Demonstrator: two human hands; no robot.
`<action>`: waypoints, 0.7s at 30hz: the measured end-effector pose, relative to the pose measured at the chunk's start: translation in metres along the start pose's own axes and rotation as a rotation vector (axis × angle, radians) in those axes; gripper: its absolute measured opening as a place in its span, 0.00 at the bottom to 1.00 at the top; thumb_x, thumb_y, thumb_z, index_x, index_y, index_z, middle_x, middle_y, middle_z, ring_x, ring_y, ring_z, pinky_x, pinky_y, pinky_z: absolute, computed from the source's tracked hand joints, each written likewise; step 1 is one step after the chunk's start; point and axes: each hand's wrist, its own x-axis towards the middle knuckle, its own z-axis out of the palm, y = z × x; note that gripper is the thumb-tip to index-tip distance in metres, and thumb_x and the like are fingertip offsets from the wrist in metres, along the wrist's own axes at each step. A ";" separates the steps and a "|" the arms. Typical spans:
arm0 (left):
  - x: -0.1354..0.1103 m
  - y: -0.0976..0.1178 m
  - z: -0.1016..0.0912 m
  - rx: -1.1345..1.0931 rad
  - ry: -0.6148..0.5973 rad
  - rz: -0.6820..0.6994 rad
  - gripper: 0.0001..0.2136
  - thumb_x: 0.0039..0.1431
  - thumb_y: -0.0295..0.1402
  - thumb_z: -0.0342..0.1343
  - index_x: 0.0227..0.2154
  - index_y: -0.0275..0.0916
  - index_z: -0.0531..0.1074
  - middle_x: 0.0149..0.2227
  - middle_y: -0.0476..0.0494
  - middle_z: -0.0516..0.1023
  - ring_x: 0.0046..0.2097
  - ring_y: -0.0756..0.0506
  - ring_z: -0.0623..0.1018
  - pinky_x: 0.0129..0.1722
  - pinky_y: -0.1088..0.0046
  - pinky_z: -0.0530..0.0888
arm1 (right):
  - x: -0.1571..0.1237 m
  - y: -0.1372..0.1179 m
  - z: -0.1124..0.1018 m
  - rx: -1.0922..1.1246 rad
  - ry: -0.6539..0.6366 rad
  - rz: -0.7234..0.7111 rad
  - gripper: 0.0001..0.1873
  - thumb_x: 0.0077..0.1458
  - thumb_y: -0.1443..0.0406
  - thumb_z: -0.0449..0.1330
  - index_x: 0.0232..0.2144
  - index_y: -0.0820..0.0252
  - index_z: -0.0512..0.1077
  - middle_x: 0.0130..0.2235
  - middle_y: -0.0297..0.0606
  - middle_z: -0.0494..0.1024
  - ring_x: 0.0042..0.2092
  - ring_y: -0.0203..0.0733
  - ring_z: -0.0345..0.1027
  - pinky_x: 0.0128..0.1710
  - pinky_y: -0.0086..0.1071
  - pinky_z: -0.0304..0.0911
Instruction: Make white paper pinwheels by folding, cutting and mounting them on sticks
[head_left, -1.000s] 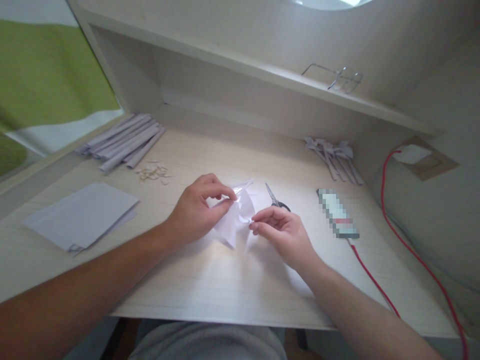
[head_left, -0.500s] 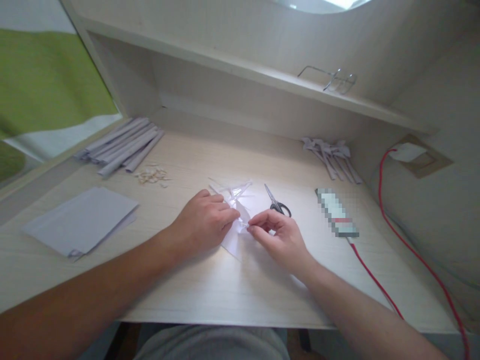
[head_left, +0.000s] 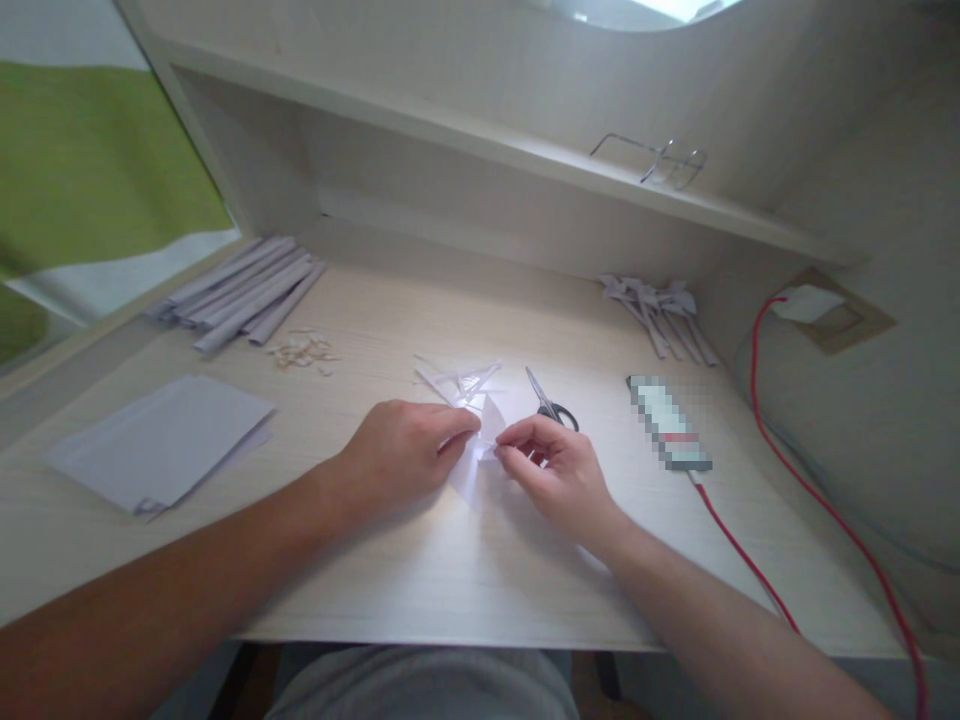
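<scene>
A folded piece of white paper is held between my two hands at the middle of the desk. My left hand pinches its left side between thumb and bent fingers. From the right, my right hand grips a corner of the paper with thumb and fingertip. Just beyond my hands lie thin paper strips, bright under the light. Scissors with black handles rest behind my right hand, blades pointing away. Part of the folded paper is hidden by my fingers.
Rolled paper tubes, scattered small tan bits and flat paper sheets lie at left. Paper pinwheel-like pieces on sticks, a phone and its red cable are at right. Glasses sit on the shelf.
The fingers of my left hand have curled in and shifted slightly back from the strips. My right hand keeps its pinch on the paper. The view has shifted slightly.
</scene>
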 end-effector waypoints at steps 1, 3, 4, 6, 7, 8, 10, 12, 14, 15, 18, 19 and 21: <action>0.000 0.000 0.000 -0.041 -0.002 -0.008 0.08 0.64 0.29 0.55 0.38 0.44 0.80 0.30 0.51 0.82 0.30 0.48 0.79 0.29 0.73 0.64 | 0.000 0.000 0.000 0.005 0.004 -0.003 0.05 0.55 0.69 0.63 0.33 0.57 0.79 0.29 0.32 0.80 0.30 0.36 0.72 0.30 0.29 0.63; 0.000 0.001 0.000 -0.098 0.003 -0.021 0.08 0.63 0.28 0.56 0.38 0.44 0.79 0.30 0.51 0.82 0.28 0.49 0.78 0.29 0.74 0.64 | 0.000 0.000 0.000 0.013 0.009 -0.015 0.05 0.55 0.70 0.63 0.33 0.57 0.79 0.29 0.32 0.80 0.30 0.36 0.71 0.30 0.29 0.63; 0.000 0.001 0.001 -0.110 0.008 -0.026 0.08 0.63 0.28 0.56 0.38 0.44 0.80 0.29 0.51 0.82 0.27 0.49 0.77 0.28 0.74 0.64 | -0.001 0.000 0.000 0.018 0.007 -0.022 0.05 0.54 0.70 0.63 0.33 0.57 0.79 0.29 0.32 0.80 0.30 0.35 0.71 0.30 0.29 0.63; 0.000 0.002 0.001 -0.112 0.014 -0.036 0.07 0.62 0.28 0.56 0.37 0.43 0.80 0.28 0.51 0.81 0.26 0.50 0.76 0.27 0.74 0.64 | -0.001 0.000 0.000 0.029 0.004 -0.038 0.06 0.54 0.71 0.63 0.33 0.57 0.79 0.29 0.31 0.79 0.29 0.35 0.71 0.30 0.28 0.63; -0.001 0.002 0.002 -0.112 0.023 -0.040 0.07 0.62 0.28 0.56 0.36 0.43 0.79 0.27 0.51 0.80 0.25 0.50 0.75 0.27 0.74 0.63 | -0.001 0.000 0.000 0.032 0.007 -0.044 0.06 0.54 0.71 0.63 0.33 0.57 0.79 0.29 0.31 0.79 0.29 0.34 0.71 0.30 0.28 0.63; -0.001 0.003 0.002 -0.114 0.041 -0.045 0.07 0.62 0.27 0.56 0.36 0.42 0.79 0.27 0.51 0.80 0.25 0.51 0.75 0.27 0.75 0.64 | -0.001 0.001 0.000 0.033 0.011 -0.047 0.07 0.54 0.71 0.63 0.33 0.57 0.79 0.28 0.30 0.79 0.29 0.34 0.70 0.30 0.28 0.63; -0.002 0.003 0.001 -0.119 0.137 -0.070 0.07 0.61 0.27 0.56 0.36 0.41 0.79 0.27 0.51 0.80 0.24 0.51 0.73 0.27 0.75 0.64 | 0.000 0.002 0.000 0.034 0.015 -0.044 0.07 0.55 0.71 0.63 0.34 0.56 0.79 0.28 0.30 0.79 0.29 0.34 0.71 0.30 0.28 0.64; -0.001 0.003 -0.001 -0.113 0.275 -0.129 0.08 0.59 0.28 0.57 0.39 0.40 0.79 0.28 0.51 0.79 0.25 0.51 0.72 0.28 0.75 0.65 | 0.001 0.004 0.000 0.048 0.015 -0.031 0.06 0.55 0.71 0.62 0.34 0.56 0.79 0.29 0.31 0.80 0.30 0.35 0.71 0.31 0.28 0.64; 0.001 0.003 -0.004 -0.090 0.352 -0.220 0.11 0.59 0.31 0.59 0.44 0.41 0.79 0.28 0.51 0.77 0.26 0.51 0.71 0.29 0.74 0.66 | 0.002 0.004 0.000 0.060 0.013 -0.019 0.06 0.56 0.70 0.62 0.34 0.56 0.79 0.30 0.32 0.80 0.30 0.35 0.72 0.31 0.28 0.65; 0.002 0.003 -0.005 -0.082 0.351 -0.270 0.13 0.58 0.32 0.60 0.46 0.41 0.79 0.27 0.52 0.75 0.26 0.50 0.71 0.29 0.74 0.65 | 0.003 0.004 -0.001 0.060 0.012 -0.018 0.05 0.56 0.70 0.62 0.34 0.57 0.79 0.30 0.32 0.80 0.30 0.35 0.72 0.31 0.28 0.65; 0.007 0.000 -0.005 -0.106 0.268 -0.370 0.14 0.59 0.35 0.60 0.48 0.44 0.79 0.25 0.53 0.72 0.26 0.50 0.70 0.28 0.75 0.65 | 0.001 0.001 -0.001 0.032 0.011 -0.037 0.06 0.55 0.71 0.62 0.33 0.57 0.79 0.29 0.32 0.80 0.29 0.35 0.71 0.30 0.27 0.64; 0.009 -0.001 -0.004 -0.124 0.245 -0.380 0.14 0.60 0.36 0.60 0.49 0.44 0.80 0.24 0.54 0.72 0.25 0.50 0.70 0.28 0.75 0.64 | 0.000 0.000 -0.001 0.020 0.011 -0.052 0.06 0.55 0.71 0.62 0.33 0.57 0.79 0.29 0.31 0.80 0.29 0.34 0.71 0.29 0.27 0.64; 0.010 -0.002 -0.003 -0.150 0.220 -0.371 0.14 0.61 0.35 0.59 0.48 0.45 0.80 0.24 0.54 0.72 0.24 0.51 0.70 0.26 0.75 0.64 | -0.002 -0.003 0.001 0.003 0.005 -0.080 0.07 0.54 0.72 0.62 0.33 0.57 0.79 0.29 0.31 0.80 0.28 0.34 0.71 0.29 0.27 0.64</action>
